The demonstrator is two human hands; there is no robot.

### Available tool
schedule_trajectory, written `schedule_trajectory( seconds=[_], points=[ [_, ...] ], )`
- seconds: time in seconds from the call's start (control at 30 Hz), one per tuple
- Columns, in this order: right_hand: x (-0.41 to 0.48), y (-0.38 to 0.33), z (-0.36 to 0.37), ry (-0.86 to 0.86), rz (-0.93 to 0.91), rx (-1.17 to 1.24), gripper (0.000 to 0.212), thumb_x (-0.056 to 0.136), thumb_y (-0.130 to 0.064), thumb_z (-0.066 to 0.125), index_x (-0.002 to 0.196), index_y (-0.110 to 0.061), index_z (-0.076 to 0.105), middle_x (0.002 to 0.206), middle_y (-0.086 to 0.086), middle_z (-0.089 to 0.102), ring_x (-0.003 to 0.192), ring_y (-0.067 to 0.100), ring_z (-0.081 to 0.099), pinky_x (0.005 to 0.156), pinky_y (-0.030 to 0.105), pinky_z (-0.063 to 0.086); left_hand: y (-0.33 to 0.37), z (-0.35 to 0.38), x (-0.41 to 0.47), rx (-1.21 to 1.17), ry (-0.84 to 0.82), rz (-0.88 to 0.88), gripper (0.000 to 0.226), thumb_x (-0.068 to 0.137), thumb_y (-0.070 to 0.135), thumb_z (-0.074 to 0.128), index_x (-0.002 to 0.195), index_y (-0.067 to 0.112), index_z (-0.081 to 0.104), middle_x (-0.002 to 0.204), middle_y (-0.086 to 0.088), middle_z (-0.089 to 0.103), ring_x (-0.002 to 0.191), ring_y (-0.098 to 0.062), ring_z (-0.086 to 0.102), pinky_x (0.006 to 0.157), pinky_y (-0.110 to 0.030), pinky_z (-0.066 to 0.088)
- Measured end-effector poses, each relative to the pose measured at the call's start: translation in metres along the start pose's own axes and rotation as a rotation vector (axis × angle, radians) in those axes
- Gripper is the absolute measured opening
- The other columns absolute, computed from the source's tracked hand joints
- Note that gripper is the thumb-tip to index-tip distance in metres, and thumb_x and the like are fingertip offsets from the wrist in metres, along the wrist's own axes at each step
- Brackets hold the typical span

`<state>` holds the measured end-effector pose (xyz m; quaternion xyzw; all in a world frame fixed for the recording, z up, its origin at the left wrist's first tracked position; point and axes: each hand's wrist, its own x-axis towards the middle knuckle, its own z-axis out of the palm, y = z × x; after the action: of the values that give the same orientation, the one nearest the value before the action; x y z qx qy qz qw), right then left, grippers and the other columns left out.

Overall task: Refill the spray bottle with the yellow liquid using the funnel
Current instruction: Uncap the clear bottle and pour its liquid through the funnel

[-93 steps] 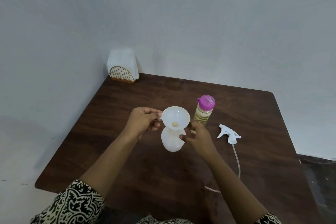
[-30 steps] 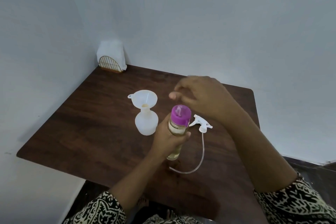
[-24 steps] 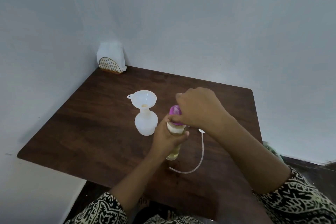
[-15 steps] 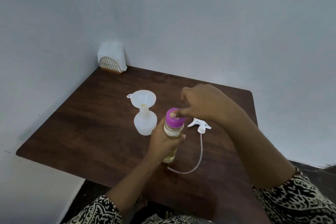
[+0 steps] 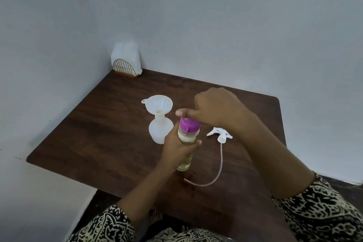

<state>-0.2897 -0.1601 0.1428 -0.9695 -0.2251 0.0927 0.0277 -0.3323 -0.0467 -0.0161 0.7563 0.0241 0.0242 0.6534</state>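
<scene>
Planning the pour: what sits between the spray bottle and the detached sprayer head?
Head view: the purple-capped yellow-liquid bottle, gripped by the left hand, right hand at its cap.

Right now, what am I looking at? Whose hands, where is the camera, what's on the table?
No machine here: a person works with bare hands, and the one camera sits on their head, looking down. The left hand grips a bottle of yellow liquid with a purple cap. The right hand is over the cap; whether it grips it is unclear. On the table stands a white spray bottle with a funnel in its neck. The spray head lies to its right. A napkin holder stands in the far corner.
</scene>
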Motion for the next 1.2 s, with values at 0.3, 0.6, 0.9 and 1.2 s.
schedule_trajectory(
  seconds=[0.3, 0.6, 0.9, 1.2],
  points=[
    [0.003, 0.016, -0.007, -0.286, -0.274, 0.277, 0.081, 0.077, -0.031, 0.074, 0.143, -0.029, 0.027, 0.137, -0.006, 0.05, 0.113, 0.016, 0.053, 0.092, 0.031, 0.046, 0.001, -0.005, 0.002, 0.02, 0.022, 0.041, 0.041, 0.071, -0.004, 0.079, 0.097, 0.021, 0.06, 0.082, 0.007, 0.069, 0.075, -0.001, 0.066, 0.067, -0.015, 0.051],
    [0.008, -0.021, 0.022, 0.063, -0.043, -0.192, 0.05, 0.086, -0.065, 0.043, 0.081, -0.015, 0.05, 0.069, -0.003, 0.048, 0.06, 0.013, 0.045, 0.053, 0.024, 0.03, 0.002, -0.008, 0.006, 0.034, 0.029, -0.008, 0.046, 0.07, 0.003, 0.081, 0.103, 0.021, 0.056, 0.089, 0.015, 0.065, 0.083, -0.002, 0.063, 0.067, -0.005, 0.047],
    [0.007, 0.023, -0.001, 0.076, -0.288, 0.28, 0.049, 0.075, -0.028, 0.074, 0.119, -0.03, 0.051, 0.11, -0.005, 0.051, 0.094, 0.013, 0.05, 0.075, 0.025, 0.039, 0.0, -0.01, 0.004, 0.029, 0.001, 0.052, 0.042, 0.061, 0.013, 0.081, 0.095, 0.024, 0.059, 0.084, 0.009, 0.068, 0.075, 0.003, 0.063, 0.071, -0.013, 0.049],
    [0.034, 0.076, 0.134, 0.165, 0.202, 1.157, 0.047, 0.066, -0.011, 0.083, 0.104, -0.028, 0.059, 0.106, 0.004, 0.059, 0.086, 0.015, 0.055, 0.073, 0.033, 0.05, -0.011, -0.021, -0.005, 0.023, 0.038, 0.028, 0.043, 0.058, 0.02, 0.08, 0.097, 0.021, 0.062, 0.088, 0.008, 0.071, 0.086, -0.005, 0.067, 0.079, -0.021, 0.052]
  ],
)
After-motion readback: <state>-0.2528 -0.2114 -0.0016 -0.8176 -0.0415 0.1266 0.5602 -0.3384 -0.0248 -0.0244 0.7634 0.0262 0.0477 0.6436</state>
